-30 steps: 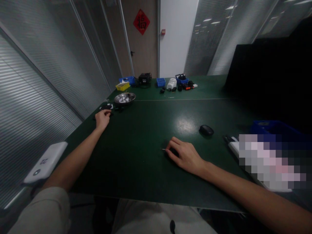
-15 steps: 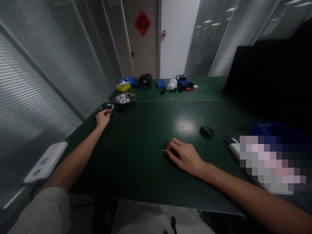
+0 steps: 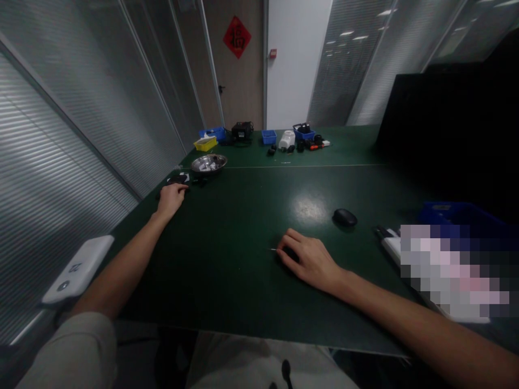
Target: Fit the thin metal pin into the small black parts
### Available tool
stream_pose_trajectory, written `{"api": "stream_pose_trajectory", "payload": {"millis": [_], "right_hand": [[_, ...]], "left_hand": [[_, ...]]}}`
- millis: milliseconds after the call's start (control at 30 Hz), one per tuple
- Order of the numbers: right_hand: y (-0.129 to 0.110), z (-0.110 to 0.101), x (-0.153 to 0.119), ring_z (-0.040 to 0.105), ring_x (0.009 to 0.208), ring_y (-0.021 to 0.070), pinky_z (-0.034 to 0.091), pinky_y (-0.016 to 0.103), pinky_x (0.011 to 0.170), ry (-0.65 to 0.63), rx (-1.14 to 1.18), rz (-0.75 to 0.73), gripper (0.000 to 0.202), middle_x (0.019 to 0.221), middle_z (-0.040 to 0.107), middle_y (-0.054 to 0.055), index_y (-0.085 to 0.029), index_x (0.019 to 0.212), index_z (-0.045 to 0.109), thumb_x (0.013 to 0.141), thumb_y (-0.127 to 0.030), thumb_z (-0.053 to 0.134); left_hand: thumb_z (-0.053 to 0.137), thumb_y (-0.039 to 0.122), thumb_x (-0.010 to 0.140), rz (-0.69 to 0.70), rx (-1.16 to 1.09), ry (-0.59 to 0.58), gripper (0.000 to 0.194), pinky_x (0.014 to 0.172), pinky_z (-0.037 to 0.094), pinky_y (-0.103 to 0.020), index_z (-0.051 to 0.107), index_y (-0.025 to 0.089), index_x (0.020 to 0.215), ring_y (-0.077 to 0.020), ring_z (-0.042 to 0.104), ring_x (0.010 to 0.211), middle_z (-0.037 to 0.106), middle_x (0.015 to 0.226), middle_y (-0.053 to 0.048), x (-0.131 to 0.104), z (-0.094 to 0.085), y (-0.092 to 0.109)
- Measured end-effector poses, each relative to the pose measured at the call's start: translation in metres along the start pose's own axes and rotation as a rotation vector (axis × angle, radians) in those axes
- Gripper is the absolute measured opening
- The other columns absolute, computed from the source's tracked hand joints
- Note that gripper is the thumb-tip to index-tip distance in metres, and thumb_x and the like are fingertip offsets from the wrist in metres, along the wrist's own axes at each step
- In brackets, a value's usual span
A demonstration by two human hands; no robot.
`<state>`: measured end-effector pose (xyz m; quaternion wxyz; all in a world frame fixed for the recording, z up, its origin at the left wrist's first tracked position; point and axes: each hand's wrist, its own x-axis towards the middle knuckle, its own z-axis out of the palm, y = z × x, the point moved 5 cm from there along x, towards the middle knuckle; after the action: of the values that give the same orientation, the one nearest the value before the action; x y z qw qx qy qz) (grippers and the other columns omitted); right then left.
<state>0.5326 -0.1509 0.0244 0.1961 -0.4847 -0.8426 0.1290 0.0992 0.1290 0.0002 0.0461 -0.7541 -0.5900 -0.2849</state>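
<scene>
My right hand (image 3: 310,259) rests on the green table (image 3: 227,232), with thumb and index finger pinched on a thin silvery rod (image 3: 273,249). Only the rod's short tip shows, pointing left. My left hand (image 3: 172,198) reaches far out to the table's left edge. Its fingers are bent down and close together beside dark items with white labels (image 3: 178,179); what they hold, if anything, is hidden. Just past that hand, a round metal dish (image 3: 208,163) contains small pale and dark pieces, and small black parts (image 3: 199,181) lie in front of it.
A black mouse (image 3: 344,218) lies beyond my right hand. To the right are a blue bin (image 3: 446,209), a white-edged object, partly pixelated, and a large dark screen (image 3: 438,124). Along the back stand a yellow tray (image 3: 205,143), blue baskets (image 3: 268,137) and a black device (image 3: 242,131).
My left hand has shifted slightly and its fingers have turned lower toward the dark items. My right hand keeps its place and its pinch on the rod.
</scene>
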Motion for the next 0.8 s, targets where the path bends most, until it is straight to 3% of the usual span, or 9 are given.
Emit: {"api": "stream_pose_trajectory", "payload": {"millis": [133, 300, 633, 800], "right_hand": [[-0.001, 0.0, 0.0, 0.059, 0.076, 0.0147, 0.042, 0.028, 0.064, 0.008, -0.003, -0.005, 0.02, 0.103, 0.061, 0.004, -0.021, 0.104, 0.063, 0.107, -0.033, 0.048], [-0.001, 0.0, 0.001, 0.059, 0.077, 0.0152, 0.042, 0.029, 0.064, 0.011, -0.007, -0.013, 0.021, 0.102, 0.061, 0.003, -0.021, 0.103, 0.063, 0.107, -0.034, 0.047], [-0.002, -0.002, 0.0, 0.059, 0.076, 0.0146, 0.042, 0.028, 0.064, 0.015, 0.004, -0.014, 0.021, 0.102, 0.061, 0.004, -0.021, 0.104, 0.064, 0.107, -0.033, 0.047], [-0.002, -0.001, 0.0, 0.059, 0.076, 0.0145, 0.042, 0.029, 0.064, 0.01, 0.001, -0.011, 0.021, 0.103, 0.061, 0.004, -0.021, 0.104, 0.064, 0.107, -0.034, 0.047]], "left_hand": [[0.052, 0.019, 0.095, 0.079, 0.119, -0.07, 0.035, 0.109, 0.048, -0.045, 0.078, 0.016, 0.117, -0.0317, 0.067, 0.116, 0.073, 0.123, -0.014, -0.002, 0.001, 0.007], [0.051, 0.019, 0.094, 0.067, 0.182, -0.127, 0.035, 0.105, 0.05, -0.045, 0.077, 0.016, 0.117, -0.0337, 0.066, 0.112, 0.071, 0.119, -0.016, -0.004, 0.001, 0.017], [0.049, 0.023, 0.098, 0.08, 0.275, -0.052, 0.035, 0.094, 0.053, -0.05, 0.077, 0.016, 0.117, -0.0383, 0.059, 0.114, 0.063, 0.123, -0.019, -0.011, 0.0, 0.019], [0.047, 0.023, 0.098, 0.084, 0.376, -0.071, 0.038, 0.095, 0.051, -0.053, 0.076, 0.016, 0.12, -0.0388, 0.061, 0.109, 0.065, 0.121, -0.02, -0.011, 0.0, 0.021]]}}
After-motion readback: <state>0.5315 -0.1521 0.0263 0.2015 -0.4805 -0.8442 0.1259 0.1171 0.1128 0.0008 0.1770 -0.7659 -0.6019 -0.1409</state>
